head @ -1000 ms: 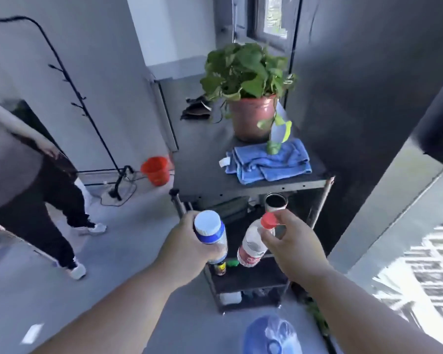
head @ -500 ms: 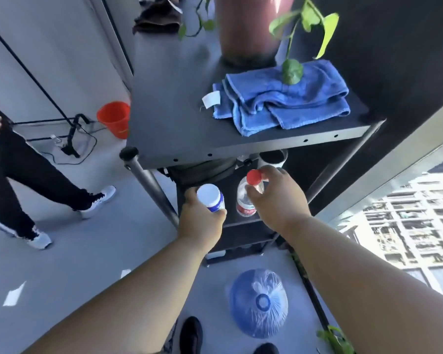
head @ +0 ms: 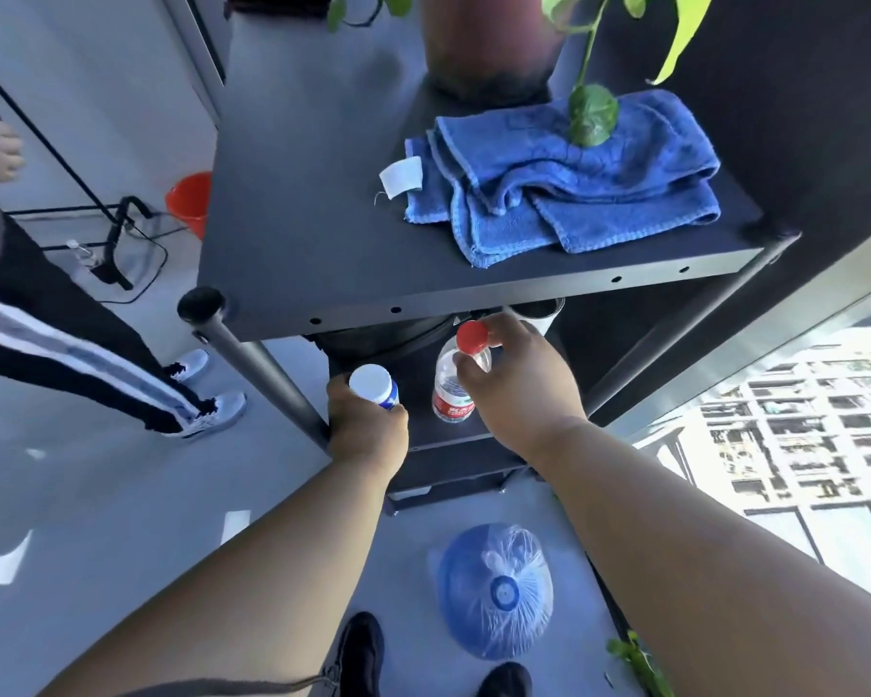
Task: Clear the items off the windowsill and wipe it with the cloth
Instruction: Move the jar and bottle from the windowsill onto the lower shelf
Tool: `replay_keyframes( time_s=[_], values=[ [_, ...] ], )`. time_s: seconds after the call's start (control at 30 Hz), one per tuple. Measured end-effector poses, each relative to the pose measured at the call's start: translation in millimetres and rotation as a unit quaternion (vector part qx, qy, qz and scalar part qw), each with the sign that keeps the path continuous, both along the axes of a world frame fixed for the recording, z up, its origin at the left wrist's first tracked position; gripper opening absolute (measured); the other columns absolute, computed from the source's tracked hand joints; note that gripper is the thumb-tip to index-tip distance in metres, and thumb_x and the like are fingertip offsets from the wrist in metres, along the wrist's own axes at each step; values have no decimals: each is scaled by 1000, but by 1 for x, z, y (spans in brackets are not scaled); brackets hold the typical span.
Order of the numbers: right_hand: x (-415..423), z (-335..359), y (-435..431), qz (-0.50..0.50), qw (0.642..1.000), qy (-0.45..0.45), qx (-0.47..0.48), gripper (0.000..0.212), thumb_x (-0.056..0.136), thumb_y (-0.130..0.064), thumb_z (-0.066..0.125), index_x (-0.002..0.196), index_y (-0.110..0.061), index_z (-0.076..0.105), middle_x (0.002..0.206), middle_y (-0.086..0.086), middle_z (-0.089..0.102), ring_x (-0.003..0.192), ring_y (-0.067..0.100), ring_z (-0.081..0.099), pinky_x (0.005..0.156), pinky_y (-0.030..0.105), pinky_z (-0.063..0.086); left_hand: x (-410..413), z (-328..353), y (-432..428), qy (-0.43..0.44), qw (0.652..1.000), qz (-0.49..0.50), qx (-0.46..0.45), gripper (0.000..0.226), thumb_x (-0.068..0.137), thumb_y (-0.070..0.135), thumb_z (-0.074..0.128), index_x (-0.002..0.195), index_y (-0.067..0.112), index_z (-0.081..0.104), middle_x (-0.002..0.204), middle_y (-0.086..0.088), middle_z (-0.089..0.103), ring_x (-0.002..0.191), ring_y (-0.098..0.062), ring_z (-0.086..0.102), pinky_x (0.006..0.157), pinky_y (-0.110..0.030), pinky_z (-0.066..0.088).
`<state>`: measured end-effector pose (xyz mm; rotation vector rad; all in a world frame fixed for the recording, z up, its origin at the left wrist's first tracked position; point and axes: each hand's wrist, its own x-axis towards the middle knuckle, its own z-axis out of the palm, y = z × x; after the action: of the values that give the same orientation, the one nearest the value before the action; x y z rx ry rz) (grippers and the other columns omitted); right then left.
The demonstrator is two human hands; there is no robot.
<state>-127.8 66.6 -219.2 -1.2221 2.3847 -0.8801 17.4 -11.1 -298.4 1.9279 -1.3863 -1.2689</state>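
Observation:
My left hand (head: 368, 430) grips a white-capped bottle with a blue label (head: 374, 387) at the left of the black rack's lower shelf (head: 453, 435). My right hand (head: 521, 384) holds a clear water bottle with a red cap (head: 461, 374) just under the top shelf (head: 313, 203). A folded blue cloth (head: 564, 178) lies on the top shelf in front of a brown plant pot (head: 489, 47). A trailing leaf (head: 592, 115) rests on the cloth.
A metal cup (head: 539, 311) stands at the back of the lower shelf. A blue water jug (head: 494, 591) sits on the floor by my shoes. Another person's legs (head: 86, 354) stand at left, near an orange bucket (head: 189, 201) and a stand base (head: 117, 254). A window (head: 800, 420) is at right.
I have stepped closer and leaned over the rack. Both hands have carried the bottles down and in, under the top shelf, to the lower shelf.

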Motion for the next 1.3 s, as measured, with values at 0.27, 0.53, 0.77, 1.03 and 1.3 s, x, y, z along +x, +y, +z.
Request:
replay_keyframes(
  time_s=[0.27,0.53,0.77,1.03,1.3],
  values=[
    [11,-4,-11,40,999,-13,13,28,91,-46,61,115,-31,61,115,-9,65,85,21,63,69,33,48,13,31,13,-21,989,-103,-104,75,94,14,72,160,24,39,161,2,46,143,-20,49,106,-20,34],
    [14,-1,-14,57,998,-38,0,22,92,-45,61,111,-34,61,114,-9,64,79,14,62,64,28,45,12,97,5,-1,940,-241,-240,47,85,38,74,130,30,66,129,10,70,126,-17,60,102,-25,45],
    [18,-7,-18,58,994,-92,-2,39,87,-44,63,125,-41,60,125,-10,64,89,10,65,71,29,49,4,113,-10,-67,909,-322,-257,32,93,30,78,125,25,78,114,5,82,111,-21,74,100,-37,58],
    [19,-53,-19,27,986,-98,135,84,85,-50,72,158,-40,31,145,1,58,116,25,65,87,36,55,-9,106,-27,-174,897,-287,-289,28,100,32,67,107,6,75,106,-14,80,108,-37,70,96,-38,52],
    [26,-57,-43,21,984,-135,111,48,85,-56,63,123,-29,56,110,-3,71,97,27,68,83,43,57,-7,98,-44,-225,886,-373,-157,48,110,44,44,128,11,74,128,-16,76,123,-36,68,111,-48,49]
  ],
)
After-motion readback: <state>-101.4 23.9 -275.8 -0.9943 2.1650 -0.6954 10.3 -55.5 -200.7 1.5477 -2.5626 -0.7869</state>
